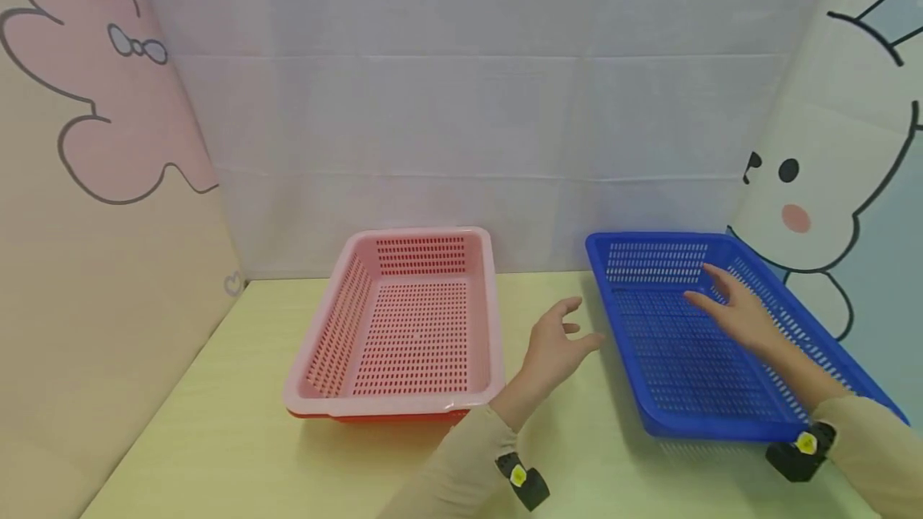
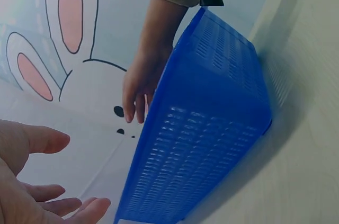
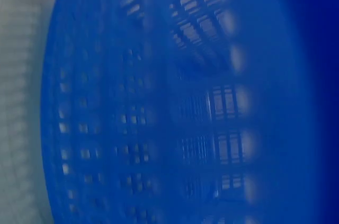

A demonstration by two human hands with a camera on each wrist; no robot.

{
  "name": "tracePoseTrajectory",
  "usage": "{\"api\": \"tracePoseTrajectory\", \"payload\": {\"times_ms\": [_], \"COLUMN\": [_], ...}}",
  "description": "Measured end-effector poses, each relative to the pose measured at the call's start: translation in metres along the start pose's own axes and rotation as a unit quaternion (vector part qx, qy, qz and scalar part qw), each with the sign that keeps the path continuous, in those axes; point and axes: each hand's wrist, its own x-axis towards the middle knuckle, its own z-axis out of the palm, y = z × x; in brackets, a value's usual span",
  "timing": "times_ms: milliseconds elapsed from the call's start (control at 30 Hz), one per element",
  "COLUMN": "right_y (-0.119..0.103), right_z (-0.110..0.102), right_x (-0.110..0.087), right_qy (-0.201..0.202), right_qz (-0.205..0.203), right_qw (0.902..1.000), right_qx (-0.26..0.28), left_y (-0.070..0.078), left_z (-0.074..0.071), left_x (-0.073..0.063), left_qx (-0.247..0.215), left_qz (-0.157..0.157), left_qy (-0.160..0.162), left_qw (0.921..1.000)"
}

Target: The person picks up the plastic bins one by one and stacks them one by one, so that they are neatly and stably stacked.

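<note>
Over the table between the two baskets is my left hand (image 1: pixel 551 351), thumb apart from the bent fingers and nothing between them. In the left wrist view the same hand (image 2: pixel 32 181) reaches in beside the blue basket (image 2: pixel 196 139). My right hand (image 1: pixel 739 315) hangs over the right part of the blue basket (image 1: pixel 692 427), thumb and fingers apart and holding nothing. The left wrist view shows the right hand (image 2: pixel 142 81) beyond the basket's rim. The slotted blue wall (image 3: pixel 175 128) fills the right wrist view, where the hand itself is hidden.
A pink slotted basket (image 1: pixel 497 375) stands left of my left hand, with a red rim (image 1: pixel 389 418) showing beneath it. Behind both baskets rises a white cloth backdrop (image 1: pixel 461 118). Printed side panels flank the pale yellow table (image 1: pixel 216 439).
</note>
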Motion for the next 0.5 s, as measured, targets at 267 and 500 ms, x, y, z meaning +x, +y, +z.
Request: {"api": "tracePoseTrajectory", "payload": {"times_ms": [267,500], "right_y": [0.041,0.064], "right_z": [-0.03,-0.053], "right_x": [-0.001,-0.011], "right_qy": [0.025,0.025], "right_qz": [0.024,0.031], "right_qw": [0.9979,0.9962], "right_qx": [-0.054,-0.078], "left_y": [-0.014,-0.016], "left_z": [0.024,0.038], "left_x": [0.003,0.004], "left_qx": [-0.012,-0.015], "left_qz": [-0.033,-0.051], "left_qy": [-0.012,-0.025], "left_qw": [0.9993,0.9982]}}
